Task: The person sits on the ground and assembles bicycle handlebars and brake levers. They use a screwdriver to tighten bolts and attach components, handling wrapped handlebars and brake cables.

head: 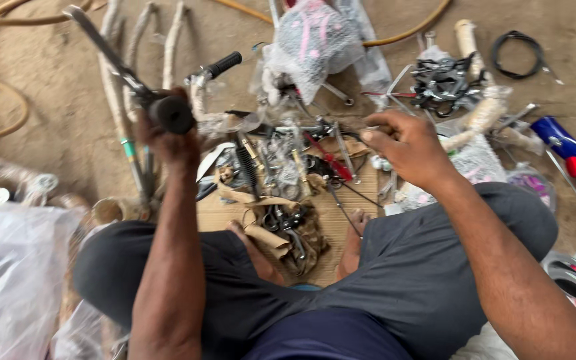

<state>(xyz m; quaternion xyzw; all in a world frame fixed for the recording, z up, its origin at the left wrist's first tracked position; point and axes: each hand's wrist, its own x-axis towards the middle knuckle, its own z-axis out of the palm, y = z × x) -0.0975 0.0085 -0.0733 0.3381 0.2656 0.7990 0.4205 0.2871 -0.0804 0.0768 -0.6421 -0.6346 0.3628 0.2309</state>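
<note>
Gripping a black handlebar grip (171, 113) in your left hand (168, 137), fingers closed, raised above the cardboard mat (341, 220) | right hand (405, 143) hovering over that mat's small parts (288, 167), fingers loosely open.

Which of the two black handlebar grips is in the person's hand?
The nearer black grip, clutched in the left hand with its round end facing the camera. The other grip lies untouched farther back, on the wrapped handlebar.

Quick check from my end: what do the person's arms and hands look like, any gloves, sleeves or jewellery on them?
Both hands are bare: no gloves on the left hand or the right hand. Both forearms are uncovered right up to the bottom edge of the picture, so no sleeves show. No watch, bracelet or ring is visible on either wrist or hand, though motion blur makes small items hard to rule out.
</note>
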